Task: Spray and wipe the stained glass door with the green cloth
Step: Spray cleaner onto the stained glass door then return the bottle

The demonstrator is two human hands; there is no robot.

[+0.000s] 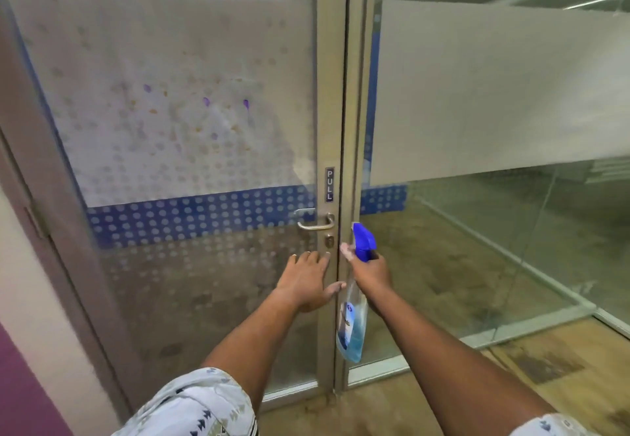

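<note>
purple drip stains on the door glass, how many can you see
3, in a row on the frosted glass door: left, middle, right. Fainter, blurred ones below may also be purple.

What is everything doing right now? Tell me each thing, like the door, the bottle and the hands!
glass door: shut, spotted with purple and orange stains.
door handle: level, not pressed down.
spray bottle: upright, part full of blue liquid, nozzle toward the door.
right hand: closed around the bottle's neck.
left hand: open, flat on the door below the handle.
green cloth: not in view.
</note>
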